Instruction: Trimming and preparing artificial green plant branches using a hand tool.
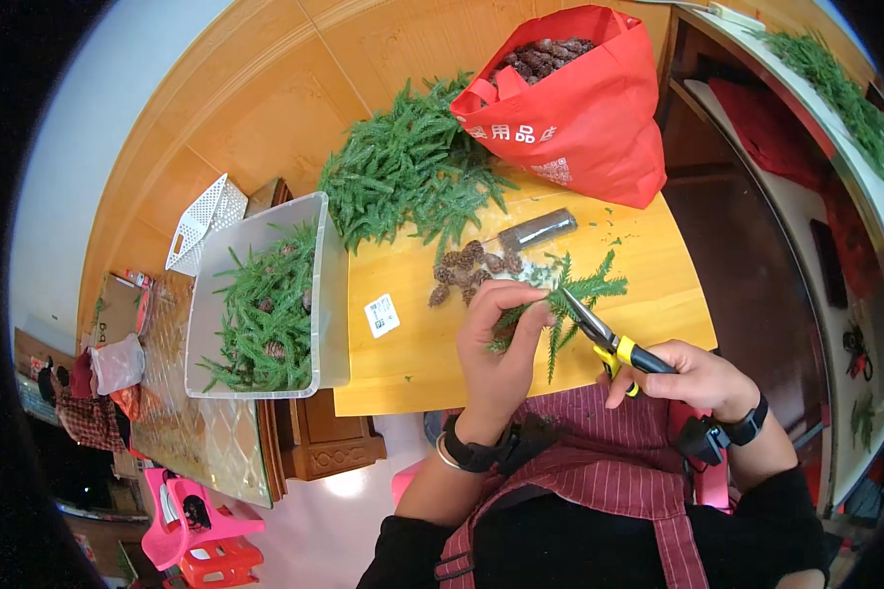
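My left hand (506, 329) pinches a green artificial fir sprig (593, 287) between thumb and fingers, above the yellow wooden table (413, 373). In my right hand (702, 378) is a pair of pliers (599, 331) with black and yellow handles. Their metal jaws point up and left and meet the sprig just beside my left fingertips; whether they grip or cut it I cannot tell. Beyond my left hand lie several brown pine cones (459, 267). A clear packet with dark contents (538, 231) rests behind them.
A pile of green sprigs (403, 172) sits at the back, beside a red bag (589, 118) of pine cones. To the left stands a translucent bin (333, 304) holding sprigs and cones. A white label (381, 315) lies near it. A white basket (204, 224) is behind the bin.
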The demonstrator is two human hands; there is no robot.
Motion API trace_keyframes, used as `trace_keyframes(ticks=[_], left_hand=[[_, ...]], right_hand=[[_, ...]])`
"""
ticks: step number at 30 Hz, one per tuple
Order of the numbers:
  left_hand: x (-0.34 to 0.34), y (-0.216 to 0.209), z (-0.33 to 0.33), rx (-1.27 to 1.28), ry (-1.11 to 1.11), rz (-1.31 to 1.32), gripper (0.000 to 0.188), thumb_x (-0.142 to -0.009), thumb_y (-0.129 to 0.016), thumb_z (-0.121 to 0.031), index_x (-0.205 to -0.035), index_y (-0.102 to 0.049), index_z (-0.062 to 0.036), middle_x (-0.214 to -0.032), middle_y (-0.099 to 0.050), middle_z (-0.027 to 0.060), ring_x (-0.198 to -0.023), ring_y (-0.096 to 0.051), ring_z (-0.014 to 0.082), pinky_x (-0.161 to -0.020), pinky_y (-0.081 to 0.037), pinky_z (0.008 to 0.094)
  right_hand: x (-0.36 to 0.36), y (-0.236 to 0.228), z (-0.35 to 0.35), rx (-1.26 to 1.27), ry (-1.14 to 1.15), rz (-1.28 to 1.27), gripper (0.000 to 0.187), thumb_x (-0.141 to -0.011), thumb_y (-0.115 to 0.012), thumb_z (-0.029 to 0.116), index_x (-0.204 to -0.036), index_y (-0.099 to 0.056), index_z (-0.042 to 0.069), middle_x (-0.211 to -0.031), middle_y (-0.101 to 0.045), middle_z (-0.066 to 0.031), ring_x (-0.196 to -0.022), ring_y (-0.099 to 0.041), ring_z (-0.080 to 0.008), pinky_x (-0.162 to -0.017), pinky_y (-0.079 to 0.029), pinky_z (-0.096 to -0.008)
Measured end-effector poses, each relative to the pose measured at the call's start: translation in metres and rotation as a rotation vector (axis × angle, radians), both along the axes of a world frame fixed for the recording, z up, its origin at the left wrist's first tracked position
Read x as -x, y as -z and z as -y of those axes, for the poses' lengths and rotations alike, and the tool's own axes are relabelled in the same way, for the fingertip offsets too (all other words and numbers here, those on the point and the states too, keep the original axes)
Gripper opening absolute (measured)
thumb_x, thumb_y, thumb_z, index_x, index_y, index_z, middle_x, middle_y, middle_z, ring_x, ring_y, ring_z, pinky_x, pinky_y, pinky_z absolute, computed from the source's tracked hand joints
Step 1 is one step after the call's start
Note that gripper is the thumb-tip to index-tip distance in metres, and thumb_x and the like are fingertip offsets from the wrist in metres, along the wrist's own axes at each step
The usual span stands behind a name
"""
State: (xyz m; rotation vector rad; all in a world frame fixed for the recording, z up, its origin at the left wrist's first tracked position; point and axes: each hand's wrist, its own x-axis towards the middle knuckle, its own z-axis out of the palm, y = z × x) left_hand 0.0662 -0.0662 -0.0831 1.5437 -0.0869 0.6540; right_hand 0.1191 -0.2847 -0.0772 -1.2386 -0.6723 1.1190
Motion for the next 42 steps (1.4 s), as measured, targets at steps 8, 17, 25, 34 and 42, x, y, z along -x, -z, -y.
trace_keyframes(ticks=[8,17,25,34,42], left_hand=[[0.001,0.003,-0.001,-0.057,-0.033,-0.011,0.008,-0.08,-0.055,0.005,-0.088,-0.055,0.002,-0.09,-0.049,0.0068,-0.071,-0.055,0.012,-0.065,-0.047,0.0229],[0.001,-0.002,0.004,0.07,0.042,-0.073,0.006,-0.081,-0.056,0.002,-0.087,-0.055,0.0012,-0.088,-0.051,0.0061,-0.071,-0.055,0.0111,-0.064,-0.045,0.022],[0.0,0.001,0.006,0.326,0.134,-0.14,0.007,-0.081,-0.056,0.001,-0.088,-0.056,0.0032,-0.087,-0.052,0.0045,-0.07,-0.055,0.0104,-0.064,-0.045,0.0219],[-0.004,0.01,0.004,0.76,0.281,-0.364,0.009,-0.086,-0.053,-0.005,-0.095,-0.054,-0.0016,-0.074,-0.053,0.0026,-0.069,-0.051,0.0101,-0.063,-0.042,0.0222],[0.001,0.008,-0.006,0.461,0.152,-0.232,0.012,-0.085,-0.054,-0.005,-0.096,-0.053,-0.0001,-0.079,-0.054,0.004,-0.071,-0.052,0.011,-0.066,-0.043,0.0231]], right_hand=[[0.0,-0.005,0.0,0.024,0.041,0.054,0.033,-0.086,-0.054,0.029,-0.097,-0.06,-0.001,-0.093,-0.063,-0.0089,-0.101,-0.05,-0.0207,-0.094,-0.034,-0.0354],[-0.004,-0.008,0.002,0.071,0.026,0.112,0.017,-0.086,-0.057,0.019,-0.087,-0.06,0.002,-0.082,-0.06,-0.0013,-0.081,-0.054,-0.0097,-0.078,-0.043,-0.0261],[-0.003,-0.007,0.001,0.177,0.088,0.291,0.021,-0.082,-0.062,0.021,-0.084,-0.058,0.001,-0.07,-0.058,-0.0027,-0.068,-0.051,-0.0089,-0.064,-0.043,-0.026],[0.006,-0.01,-0.012,0.429,0.245,1.013,0.02,-0.077,-0.066,0.017,-0.082,-0.059,-0.002,-0.071,-0.057,-0.0089,-0.066,-0.054,-0.0157,-0.061,-0.043,-0.0303],[-0.003,-0.022,0.021,0.217,0.092,0.444,0.02,-0.079,-0.064,0.019,-0.088,-0.062,0.001,-0.074,-0.061,-0.0081,-0.07,-0.059,-0.0162,-0.063,-0.045,-0.0272]])
